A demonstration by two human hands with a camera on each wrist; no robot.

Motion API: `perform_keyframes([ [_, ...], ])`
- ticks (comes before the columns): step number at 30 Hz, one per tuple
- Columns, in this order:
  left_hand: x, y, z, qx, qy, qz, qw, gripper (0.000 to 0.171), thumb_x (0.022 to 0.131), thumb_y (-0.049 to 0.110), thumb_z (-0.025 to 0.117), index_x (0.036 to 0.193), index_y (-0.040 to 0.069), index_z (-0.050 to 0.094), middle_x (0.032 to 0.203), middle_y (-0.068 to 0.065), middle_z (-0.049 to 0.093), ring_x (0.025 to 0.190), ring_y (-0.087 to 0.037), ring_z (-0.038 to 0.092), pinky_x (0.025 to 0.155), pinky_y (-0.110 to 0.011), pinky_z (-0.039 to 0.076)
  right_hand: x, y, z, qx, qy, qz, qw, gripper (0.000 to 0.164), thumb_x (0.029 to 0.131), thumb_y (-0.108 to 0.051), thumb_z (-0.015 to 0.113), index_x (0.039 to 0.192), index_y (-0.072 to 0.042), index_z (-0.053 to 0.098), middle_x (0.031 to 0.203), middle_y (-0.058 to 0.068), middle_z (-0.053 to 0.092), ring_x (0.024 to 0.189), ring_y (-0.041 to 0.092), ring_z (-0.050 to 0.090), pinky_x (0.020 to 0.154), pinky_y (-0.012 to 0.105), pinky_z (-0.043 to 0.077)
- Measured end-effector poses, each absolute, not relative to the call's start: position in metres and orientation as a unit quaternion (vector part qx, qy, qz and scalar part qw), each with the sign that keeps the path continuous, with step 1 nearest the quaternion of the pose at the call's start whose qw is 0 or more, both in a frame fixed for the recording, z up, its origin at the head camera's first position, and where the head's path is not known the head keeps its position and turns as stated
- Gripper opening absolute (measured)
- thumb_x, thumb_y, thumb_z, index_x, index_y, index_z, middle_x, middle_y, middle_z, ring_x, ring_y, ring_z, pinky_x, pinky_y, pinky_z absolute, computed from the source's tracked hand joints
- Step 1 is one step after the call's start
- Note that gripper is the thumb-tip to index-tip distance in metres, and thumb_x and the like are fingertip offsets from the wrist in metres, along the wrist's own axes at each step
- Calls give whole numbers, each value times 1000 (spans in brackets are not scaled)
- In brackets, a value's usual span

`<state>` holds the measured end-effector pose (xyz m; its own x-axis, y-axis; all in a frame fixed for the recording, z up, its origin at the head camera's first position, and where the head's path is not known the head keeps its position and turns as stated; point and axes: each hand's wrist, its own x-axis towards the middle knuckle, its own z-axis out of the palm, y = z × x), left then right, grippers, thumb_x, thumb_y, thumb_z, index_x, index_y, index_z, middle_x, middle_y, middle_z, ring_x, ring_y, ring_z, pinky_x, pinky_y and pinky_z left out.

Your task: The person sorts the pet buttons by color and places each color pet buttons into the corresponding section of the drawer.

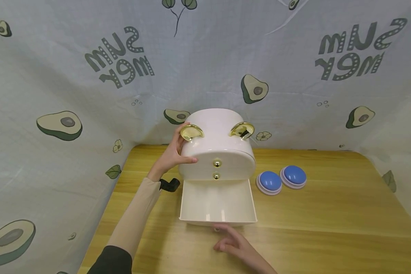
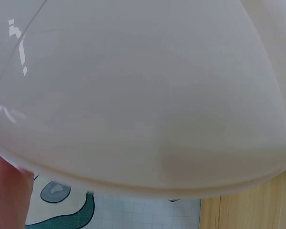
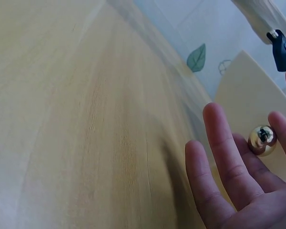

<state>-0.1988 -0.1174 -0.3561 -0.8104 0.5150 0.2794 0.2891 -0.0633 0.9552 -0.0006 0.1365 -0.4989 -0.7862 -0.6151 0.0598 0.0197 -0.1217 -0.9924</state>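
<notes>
A white rounded storage box (image 1: pixel 219 140) with two gold ear-shaped pieces stands on the table in the head view. Its lower drawer (image 1: pixel 217 198) is pulled out toward me. My left hand (image 1: pixel 172 154) grips the box's left side, thumb on the front and fingers by the left gold ear (image 1: pixel 191 132). In the left wrist view, the box's glossy white surface (image 2: pixel 143 95) fills most of the picture. At the drawer front, my right hand (image 1: pixel 234 245) reaches one finger to the gold knob (image 3: pixel 262 140). Its fingers look loosely spread in the right wrist view.
Two blue-topped round push buttons, one nearer (image 1: pixel 270 181) and one farther (image 1: pixel 294 175), sit right of the box on the wooden table (image 1: pixel 315 228). An avocado-print cloth (image 1: pixel 205 57) hangs behind. A black mount (image 1: pixel 170 185) is on my left wrist.
</notes>
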Motion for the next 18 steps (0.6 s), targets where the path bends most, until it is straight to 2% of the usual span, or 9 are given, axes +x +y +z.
perform_keyframes([
  [5,-199,-118,-357,297,675,671,82,107,71,-22,69,150,12,5,151,-16,18,140,-22,20,111,-43,21,0,136,-499,-224,627,-708,236,46,99,-3,47,142,4,32,136,39,31,101,22,63,89,30,46],
  [12,-198,-117,-357,296,673,673,84,107,71,-21,69,150,13,5,152,-15,18,140,-22,21,110,-44,22,2,137,-497,-229,636,-699,234,47,99,-3,47,142,4,30,136,41,29,103,24,62,90,29,45],
  [18,-198,-117,-357,294,675,671,85,107,71,-20,69,151,13,6,151,-15,18,139,-23,21,110,-46,21,1,144,-489,-253,642,-685,233,42,99,-1,48,136,12,34,119,38,49,104,29,62,89,31,48],
])
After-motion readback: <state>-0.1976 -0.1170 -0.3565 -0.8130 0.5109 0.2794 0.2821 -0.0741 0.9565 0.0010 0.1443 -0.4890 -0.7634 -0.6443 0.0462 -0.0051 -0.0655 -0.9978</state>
